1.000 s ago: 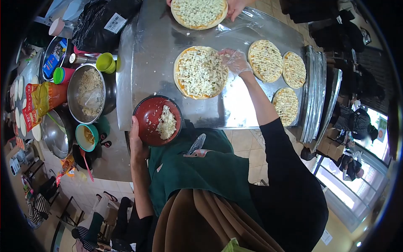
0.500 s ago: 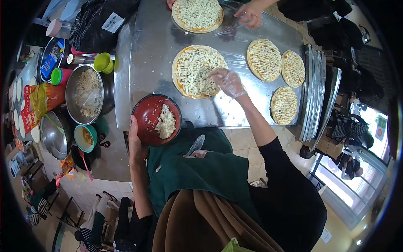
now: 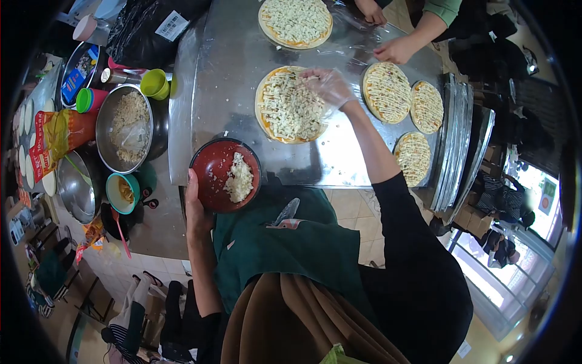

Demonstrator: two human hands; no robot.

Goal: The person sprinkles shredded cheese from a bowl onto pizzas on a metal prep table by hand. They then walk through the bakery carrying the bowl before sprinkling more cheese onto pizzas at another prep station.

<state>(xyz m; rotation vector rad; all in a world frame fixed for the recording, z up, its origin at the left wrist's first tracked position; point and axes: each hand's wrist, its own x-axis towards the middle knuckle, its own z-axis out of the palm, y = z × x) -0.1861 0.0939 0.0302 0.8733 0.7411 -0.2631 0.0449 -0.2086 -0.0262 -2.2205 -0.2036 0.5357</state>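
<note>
My left hand (image 3: 195, 206) grips the side of a red bowl (image 3: 209, 164) with a dark rim, its thumb up along the outside. Inside the bowl lies a heap of white grated cheese (image 3: 239, 178). My right hand (image 3: 330, 88), in a clear plastic glove, is over the upper right part of a round pizza (image 3: 290, 112). Its fingers are bent together and point left; whatever they hold is hidden. White shreds and lines of sauce cover most of that pizza, with orange sauce showing near the edge.
Another cheese-topped pizza (image 3: 296, 21) lies farther back on the metal table (image 3: 227, 67). Three smaller pizzas, one of them here (image 3: 387, 91), sit at the right. Another person's hands (image 3: 397, 50) handle plastic film there. On the left stand a metal bowl (image 3: 100, 130) and green cups (image 3: 154, 84).
My right hand has moved up and slightly left over the pizza, whose middle now looks more covered. The other person's hands have shifted right with the film. My left hand stays on the bowl.
</note>
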